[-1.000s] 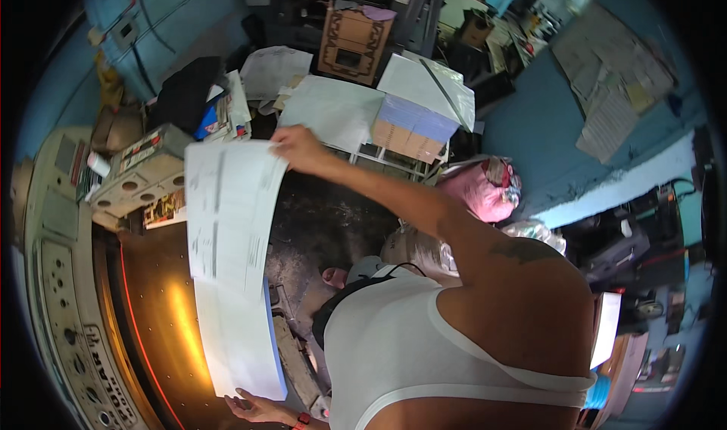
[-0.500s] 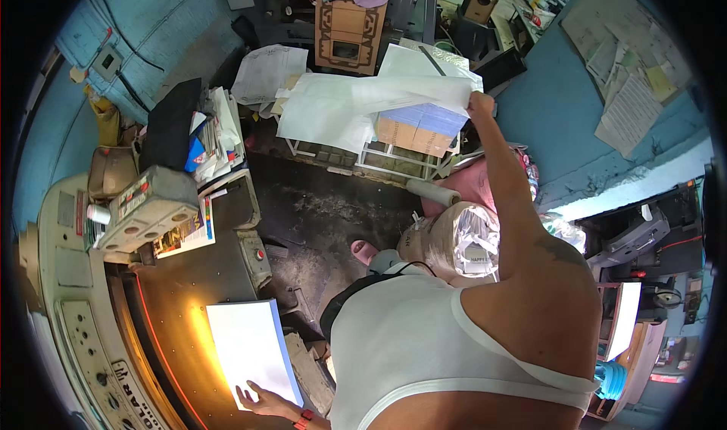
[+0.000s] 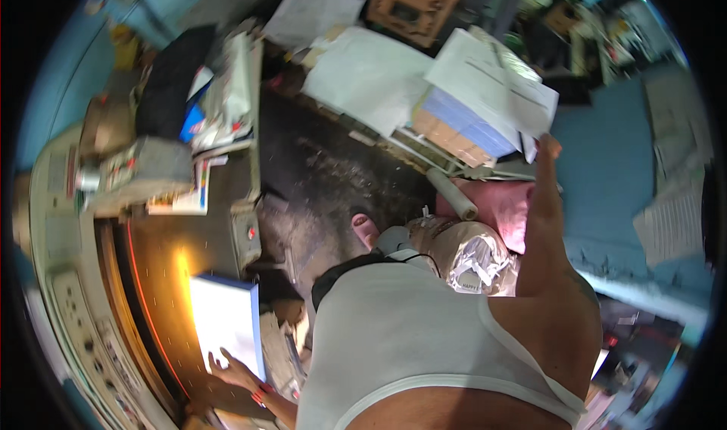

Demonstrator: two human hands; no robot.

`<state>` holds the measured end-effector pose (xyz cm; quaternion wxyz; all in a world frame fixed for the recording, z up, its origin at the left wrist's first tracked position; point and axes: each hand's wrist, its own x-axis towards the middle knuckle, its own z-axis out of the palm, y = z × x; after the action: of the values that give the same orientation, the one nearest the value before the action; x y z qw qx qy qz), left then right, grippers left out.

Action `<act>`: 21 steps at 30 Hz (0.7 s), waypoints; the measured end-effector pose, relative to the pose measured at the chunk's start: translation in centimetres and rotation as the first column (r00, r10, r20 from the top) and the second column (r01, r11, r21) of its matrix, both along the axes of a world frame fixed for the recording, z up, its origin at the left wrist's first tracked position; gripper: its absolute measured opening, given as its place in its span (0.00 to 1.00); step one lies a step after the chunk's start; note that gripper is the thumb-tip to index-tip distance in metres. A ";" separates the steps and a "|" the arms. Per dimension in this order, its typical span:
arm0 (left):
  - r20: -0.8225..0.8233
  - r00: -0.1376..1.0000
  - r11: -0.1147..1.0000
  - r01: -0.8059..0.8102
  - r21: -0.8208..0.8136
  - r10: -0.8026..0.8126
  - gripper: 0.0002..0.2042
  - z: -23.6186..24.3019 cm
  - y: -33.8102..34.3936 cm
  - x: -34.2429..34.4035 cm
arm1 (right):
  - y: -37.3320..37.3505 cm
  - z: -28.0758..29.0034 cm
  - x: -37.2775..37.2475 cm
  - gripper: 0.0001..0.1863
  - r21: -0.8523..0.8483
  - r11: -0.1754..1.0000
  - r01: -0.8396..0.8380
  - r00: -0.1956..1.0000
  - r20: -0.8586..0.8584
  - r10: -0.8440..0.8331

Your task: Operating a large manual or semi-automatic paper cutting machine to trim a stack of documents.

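My left hand (image 3: 233, 371), a red band at its wrist, rests with fingers apart on a stack of white paper (image 3: 226, 316) with a blue edge. That stack lies on the brown machine bed (image 3: 151, 278) at lower left. Far to the right, my right arm is stretched out. My right hand (image 3: 548, 148) is closed at the near right corner of a large white sheet (image 3: 485, 74), which is draped over a blue-sided stack (image 3: 469, 123) on brown cardboard. Its fingertips are blurred. Another white sheet (image 3: 371, 78) spreads to the left of that stack.
A grey roll (image 3: 453, 194), a pink bag (image 3: 503, 207) and a wrapped bundle (image 3: 462, 252) stand near my right side. At left is a machine panel (image 3: 72, 301) with knobs. Papers and a black cover (image 3: 174, 82) are piled beyond it. A blue wall (image 3: 613, 165) bounds the right.
The view has turned, shifting the scene. The white sheet, earlier pulled up across the stack, now lies lower over its top. My right hand has come down toward the stack's near corner.
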<state>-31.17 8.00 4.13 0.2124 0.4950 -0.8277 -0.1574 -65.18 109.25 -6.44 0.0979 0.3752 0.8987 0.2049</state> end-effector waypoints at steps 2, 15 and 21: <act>0.004 0.998 0.996 -0.060 -0.062 0.061 0.21 -0.1 -0.5 1.4 | 2.3 -1.5 -0.5 0.12 -0.028 0.999 0.029 0.990 0.141 -0.025; -0.165 0.720 0.617 -0.426 0.661 0.674 0.26 -3.6 -2.4 13.0 | -42.9 -5.0 -2.6 0.23 -0.149 0.270 -0.951 0.295 -0.698 0.652; -0.205 0.655 0.579 -0.426 0.695 0.728 0.29 -3.1 -2.2 16.1 | -77.3 1.2 8.7 0.39 -0.911 -0.386 0.142 0.862 -0.078 0.500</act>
<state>-15.04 5.82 1.04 0.2814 0.7303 -0.4402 -0.4401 -56.50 31.96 -5.19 0.4979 -0.0815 0.6777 -0.5349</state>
